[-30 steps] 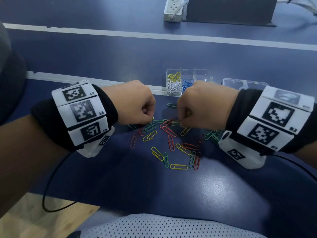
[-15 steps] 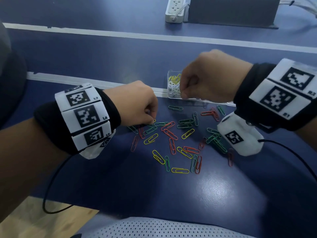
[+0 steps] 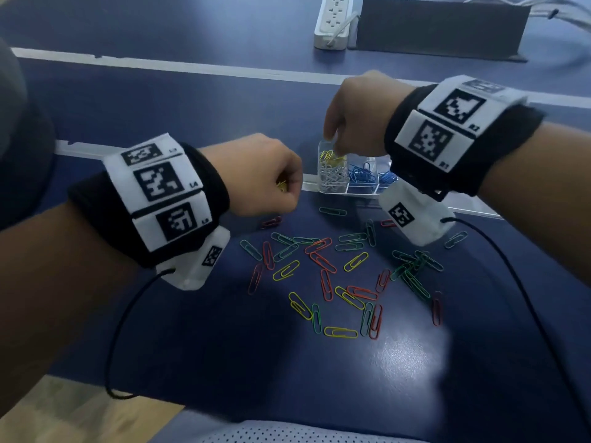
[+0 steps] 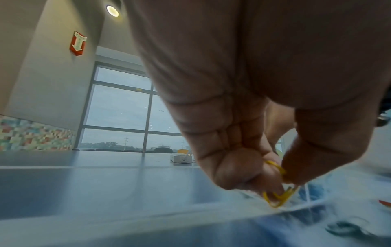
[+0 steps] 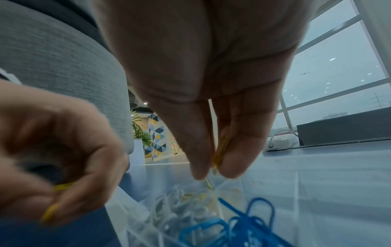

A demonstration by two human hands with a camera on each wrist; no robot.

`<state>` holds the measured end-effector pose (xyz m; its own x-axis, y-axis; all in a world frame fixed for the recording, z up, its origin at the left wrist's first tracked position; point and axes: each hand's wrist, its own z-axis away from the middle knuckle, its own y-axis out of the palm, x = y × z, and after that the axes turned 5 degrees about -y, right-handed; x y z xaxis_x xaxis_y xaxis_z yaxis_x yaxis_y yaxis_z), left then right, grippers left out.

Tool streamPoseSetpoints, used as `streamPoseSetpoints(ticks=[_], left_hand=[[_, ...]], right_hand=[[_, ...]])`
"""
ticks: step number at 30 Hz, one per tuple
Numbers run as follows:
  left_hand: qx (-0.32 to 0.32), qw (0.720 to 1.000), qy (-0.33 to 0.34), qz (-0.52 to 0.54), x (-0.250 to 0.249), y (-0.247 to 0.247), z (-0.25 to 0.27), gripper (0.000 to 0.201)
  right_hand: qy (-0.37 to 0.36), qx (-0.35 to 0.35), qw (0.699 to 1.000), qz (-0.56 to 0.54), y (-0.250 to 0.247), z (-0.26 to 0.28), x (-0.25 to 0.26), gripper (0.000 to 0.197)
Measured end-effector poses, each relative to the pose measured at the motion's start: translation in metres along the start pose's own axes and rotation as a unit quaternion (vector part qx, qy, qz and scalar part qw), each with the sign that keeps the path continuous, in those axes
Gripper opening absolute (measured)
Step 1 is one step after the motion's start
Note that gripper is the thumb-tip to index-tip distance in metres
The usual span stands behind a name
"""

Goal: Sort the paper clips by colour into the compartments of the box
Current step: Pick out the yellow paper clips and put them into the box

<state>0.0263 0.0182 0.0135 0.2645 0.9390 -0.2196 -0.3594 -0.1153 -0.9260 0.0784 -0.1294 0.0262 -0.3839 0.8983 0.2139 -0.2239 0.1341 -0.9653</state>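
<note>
Paper clips (image 3: pixel 323 276) in red, green and yellow are seen strewn over the blue table (image 3: pixel 224 346), below and between both hands, while the clear box (image 3: pixel 348 177) sits directly beneath the right hand (image 3: pixel 355 113). Yellow, white and blue clips are already held in separate compartments there. A yellow clip (image 5: pixel 220 150) is pinched between thumb and fingertip of the right hand, poised just above the far-left compartment, where other yellow clips (image 3: pixel 331 156) lie behind the white ones (image 3: pixel 332 179). A second yellow clip (image 4: pixel 279 197) is gripped in the curled fingers of the left hand (image 3: pixel 256 177), which is held just left of the box and above the loose pile.

The step in hand is judged to be the drop of the right hand's clip. It is best released only once the fingertips are centred over the yellow section and kept low, so that the clip is not bounced over the divider into the white one. The left hand's clip should be held back until the box mouth is free.
</note>
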Motion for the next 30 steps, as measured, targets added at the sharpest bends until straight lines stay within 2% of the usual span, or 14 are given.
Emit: streamPoseSetpoints(ticks=[8,16,23,28,30], left_hand=[[-0.096,0.994,0.042,0.015,-0.016,-0.020,-0.045,0.022],[-0.088,0.994,0.063,-0.020,-0.032,-0.014,-0.067,0.029],[-0.102,0.993,0.064,-0.016,-0.034,-0.019,-0.061,0.038],[-0.122,0.990,0.066,0.015,-0.029,-0.018,-0.053,0.029],[-0.120,0.990,0.072,0.020,-0.028,-0.016,-0.047,0.018]], right_hand=[[0.004,-0.030,0.999,-0.031,-0.015,0.022,-0.010,0.022],[0.021,-0.036,0.999,-0.028,-0.010,0.045,-0.034,0.027],[-0.007,-0.044,0.999,-0.024,-0.006,0.053,-0.039,0.028],[-0.041,-0.045,0.998,-0.032,-0.006,0.064,-0.032,0.021],[-0.073,-0.013,0.997,-0.024,-0.003,0.072,-0.024,0.020]])
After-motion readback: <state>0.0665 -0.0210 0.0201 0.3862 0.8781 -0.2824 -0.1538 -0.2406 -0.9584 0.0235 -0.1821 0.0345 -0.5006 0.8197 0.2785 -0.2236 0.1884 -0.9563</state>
